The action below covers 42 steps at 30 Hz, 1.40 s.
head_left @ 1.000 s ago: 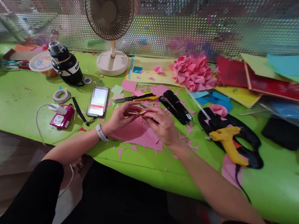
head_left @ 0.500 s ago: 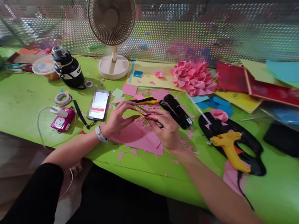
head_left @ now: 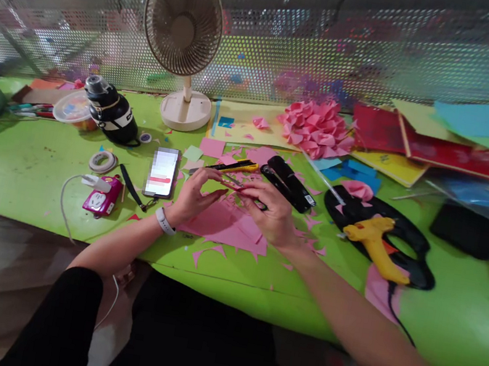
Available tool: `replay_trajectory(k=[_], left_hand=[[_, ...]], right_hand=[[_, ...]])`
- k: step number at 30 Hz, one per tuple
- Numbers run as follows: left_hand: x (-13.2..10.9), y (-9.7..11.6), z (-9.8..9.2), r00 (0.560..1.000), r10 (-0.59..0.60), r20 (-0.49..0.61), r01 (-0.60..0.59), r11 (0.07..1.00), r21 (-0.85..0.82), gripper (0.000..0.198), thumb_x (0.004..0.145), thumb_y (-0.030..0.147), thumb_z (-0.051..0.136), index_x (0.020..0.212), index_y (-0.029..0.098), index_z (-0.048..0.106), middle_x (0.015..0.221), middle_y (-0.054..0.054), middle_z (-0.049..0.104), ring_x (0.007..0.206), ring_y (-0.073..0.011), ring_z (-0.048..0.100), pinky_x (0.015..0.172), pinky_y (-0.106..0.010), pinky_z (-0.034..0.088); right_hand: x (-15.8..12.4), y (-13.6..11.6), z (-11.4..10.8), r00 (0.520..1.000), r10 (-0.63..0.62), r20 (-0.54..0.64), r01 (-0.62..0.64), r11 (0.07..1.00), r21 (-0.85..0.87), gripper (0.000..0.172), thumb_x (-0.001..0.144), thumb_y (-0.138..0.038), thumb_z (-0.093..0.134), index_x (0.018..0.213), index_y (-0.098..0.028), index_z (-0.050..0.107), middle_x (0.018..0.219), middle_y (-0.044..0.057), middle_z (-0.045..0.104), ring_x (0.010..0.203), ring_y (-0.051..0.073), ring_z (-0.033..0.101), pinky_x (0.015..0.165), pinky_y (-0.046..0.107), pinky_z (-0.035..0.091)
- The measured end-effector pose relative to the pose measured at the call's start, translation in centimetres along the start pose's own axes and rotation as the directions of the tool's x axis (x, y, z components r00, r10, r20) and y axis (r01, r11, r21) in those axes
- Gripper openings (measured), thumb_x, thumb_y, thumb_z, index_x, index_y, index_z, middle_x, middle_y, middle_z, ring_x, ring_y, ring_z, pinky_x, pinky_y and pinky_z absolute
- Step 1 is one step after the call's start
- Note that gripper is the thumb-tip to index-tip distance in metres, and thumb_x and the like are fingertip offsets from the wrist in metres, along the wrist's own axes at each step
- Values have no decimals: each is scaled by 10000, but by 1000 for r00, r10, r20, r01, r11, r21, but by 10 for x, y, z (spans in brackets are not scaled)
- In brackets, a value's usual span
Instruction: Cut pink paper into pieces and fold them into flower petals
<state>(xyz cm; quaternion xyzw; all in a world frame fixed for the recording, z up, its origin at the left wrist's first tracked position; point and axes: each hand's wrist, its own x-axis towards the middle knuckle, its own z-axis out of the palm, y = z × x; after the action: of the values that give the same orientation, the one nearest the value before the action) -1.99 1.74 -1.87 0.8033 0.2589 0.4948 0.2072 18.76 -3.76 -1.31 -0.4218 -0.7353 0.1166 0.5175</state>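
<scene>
Over the middle of the green table, my left hand and my right hand meet fingertip to fingertip. A small piece of pink paper lies between them, pinched by the left fingers. My right hand is closed round what looks like a pair of scissors, its dark handle partly showing under the fingers and its blade mostly hidden by paper. Beneath both hands are pink paper sheets and scattered pink offcuts. Just beyond lie a yellow and black utility knife and a black stapler.
A phone, a tape roll and a purple power socket are on the left. Behind them stand a black bottle and a fan. To the right are a pink paper flower ball and a yellow glue gun.
My hands stay in nearly the same place. The grey blade seen earlier between the fingertips is now less visible, with pink paper over it. My left fingers have shifted slightly.
</scene>
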Motion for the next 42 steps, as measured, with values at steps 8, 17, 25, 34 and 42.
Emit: replay_trajectory(k=[8,17,25,34,42], left_hand=[[-1,-1,0,995,-93,-25,91,993,-71,310,874,284,703,1134,174,574,1089,-103,655,1064,-197,642,940,-404,561],[-5,6,2,966,-242,95,259,928,-268,243,901,277,663,1091,156,574,1099,-104,651,979,-171,700,804,-324,620],[2,7,-2,997,81,20,-80,997,-10,286,843,223,729,1104,198,614,1218,-109,636,1187,-226,616,976,-458,556],[-2,9,1,992,124,33,-124,992,-15,265,866,200,696,1118,197,612,1261,-124,612,1223,-226,599,1005,-450,532],[-2,8,1,995,65,77,-67,997,27,171,875,237,690,1034,190,648,1247,-115,627,1205,-221,615,997,-452,546]], right_hand=[[-1,2,1,999,-37,-11,37,999,-7,122,904,-220,662,1005,-245,724,1048,75,725,982,233,691,881,466,595],[-1,1,4,1000,5,-26,-5,1000,6,96,903,-230,662,976,-256,719,1032,67,727,971,226,696,877,459,598],[-2,2,2,999,-32,42,34,998,-51,123,906,-220,658,1003,-254,726,1054,74,724,1000,248,692,904,501,594],[-4,4,4,994,-51,92,61,993,-102,139,919,-229,643,1031,-248,723,1049,79,725,987,245,695,882,493,605],[-3,1,3,992,-25,120,32,998,-59,137,929,-249,630,1025,-249,728,1050,82,722,985,245,697,882,498,606]])
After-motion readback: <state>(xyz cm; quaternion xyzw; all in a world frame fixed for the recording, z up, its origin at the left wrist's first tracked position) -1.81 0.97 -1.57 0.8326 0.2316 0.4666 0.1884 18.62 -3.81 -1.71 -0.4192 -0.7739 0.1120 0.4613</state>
